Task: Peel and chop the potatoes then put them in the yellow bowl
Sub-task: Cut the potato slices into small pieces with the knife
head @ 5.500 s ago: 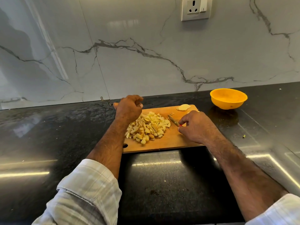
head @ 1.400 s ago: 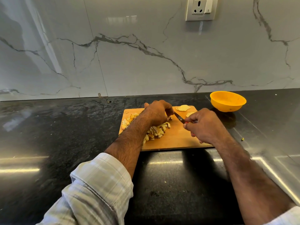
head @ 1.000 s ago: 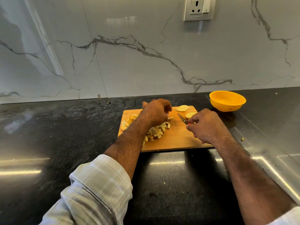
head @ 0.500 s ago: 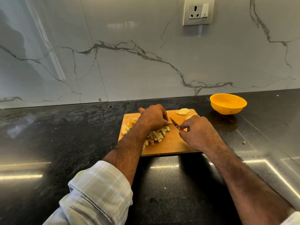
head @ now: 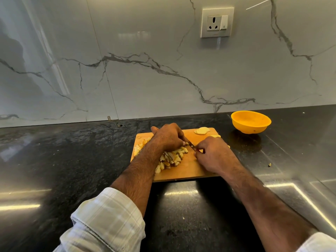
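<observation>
A wooden cutting board (head: 187, 171) on the dark desk (head: 72, 160) carries a heap of chopped potato pieces (head: 171, 159). The left hand (head: 168, 137) is curled over the heap, apparently holding a piece beneath its fingers, while the right hand (head: 211, 153) is closed around a small knife (head: 191, 144). Potato slices (head: 201, 130) lie at the board's far edge, and the yellow bowl (head: 251, 122) stands apart to the right.

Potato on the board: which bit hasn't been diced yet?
The pale potato slices at the far edge of the cutting board, nearest the yellow bowl. They are flat and whole; the heap by the left hand is small cubes.
</observation>
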